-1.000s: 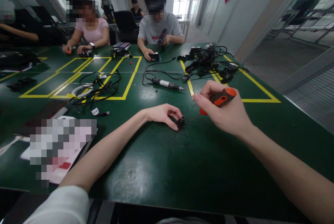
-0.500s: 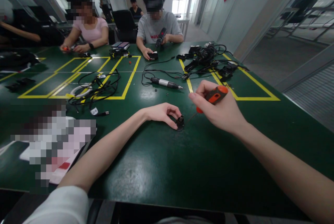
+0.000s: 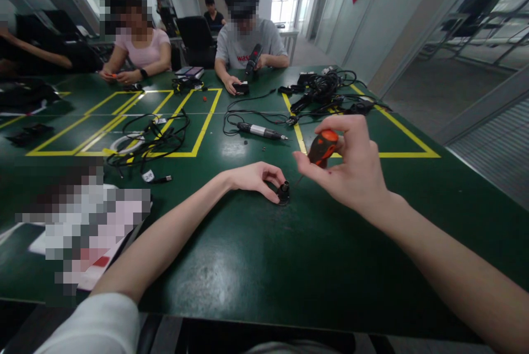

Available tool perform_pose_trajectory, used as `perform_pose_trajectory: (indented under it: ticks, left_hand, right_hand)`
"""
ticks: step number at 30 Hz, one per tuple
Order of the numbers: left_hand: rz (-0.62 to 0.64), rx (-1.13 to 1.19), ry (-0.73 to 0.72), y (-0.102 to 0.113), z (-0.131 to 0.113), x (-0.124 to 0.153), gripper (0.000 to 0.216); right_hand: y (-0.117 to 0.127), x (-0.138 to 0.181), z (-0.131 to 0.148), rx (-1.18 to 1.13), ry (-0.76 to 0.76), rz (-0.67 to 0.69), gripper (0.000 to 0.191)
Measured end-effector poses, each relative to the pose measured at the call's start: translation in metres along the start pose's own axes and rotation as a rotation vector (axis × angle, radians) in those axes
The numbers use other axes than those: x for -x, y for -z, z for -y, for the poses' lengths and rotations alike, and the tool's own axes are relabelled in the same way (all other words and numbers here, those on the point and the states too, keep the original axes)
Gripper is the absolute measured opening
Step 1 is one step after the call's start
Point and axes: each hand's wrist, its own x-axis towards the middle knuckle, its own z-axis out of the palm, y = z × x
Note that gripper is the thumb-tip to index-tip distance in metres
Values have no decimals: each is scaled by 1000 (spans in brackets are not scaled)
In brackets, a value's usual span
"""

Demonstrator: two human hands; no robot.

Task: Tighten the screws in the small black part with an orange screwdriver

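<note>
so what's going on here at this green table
The person's left hand holds a small black part on the green table. Their right hand grips an orange-and-black screwdriver, its thin shaft angled down near the part, apparently not touching it. A pen-shaped tool lies beyond. Opposite, a co-worker in grey holds a dark tool.

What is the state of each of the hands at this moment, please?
Left hand: closed, thumb and fingers holding a small black part.
Right hand: closed, holding an orange-and-black screwdriver, shaft slanting down.
</note>
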Motion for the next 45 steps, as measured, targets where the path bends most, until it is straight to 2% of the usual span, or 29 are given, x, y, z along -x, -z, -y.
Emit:
perform_pose_trajectory:
  ticks: [2,4,6,10,14,21,24,29,32,38,43,45]
  left_hand:
    - [12,12,-8,1,0,0,39]
    - [30,43,-7,2,1,0,33]
    - [34,69,4,4,2,-1,29]
    - [9,56,33,4,1,-1,23]
    - [-6,44,49,2,-2,-1,20]
    - [-30,-13,37,3,0,0,30]
    - [-11,-9,40,4,1,-1,29]
    - [10,-26,49,4,-2,0,30]
    - [51,-19,57,5,-5,2,29]
    - [91,-12,70,4,-9,4,31]
    - [89,7,78,4,-8,4,34]
    - [88,19,79,5,-6,3,35]
  right_hand:
    - [-1,0,1,-29,54,31,28]
    - [-3,-1,2,-138,24,81,27]
    - [-5,-3,4,-333,-76,110,25]
    - [-7,-6,10,-871,-340,177,15]
    - [-6,-4,21,-1086,-417,199,15]
    - [-4,-4,34,-1067,-502,290,31]
    - [-3,-9,35,-1054,-503,288,32]
    - [-5,-10,35,-1032,-503,279,50]
    - [-5,-8,34,-1053,-497,270,49]
    - [-6,-7,31,-1070,-513,260,33]
    - [-3,-10,28,-1011,-532,310,53]
    - [-2,-9,26,-1028,-553,314,54]
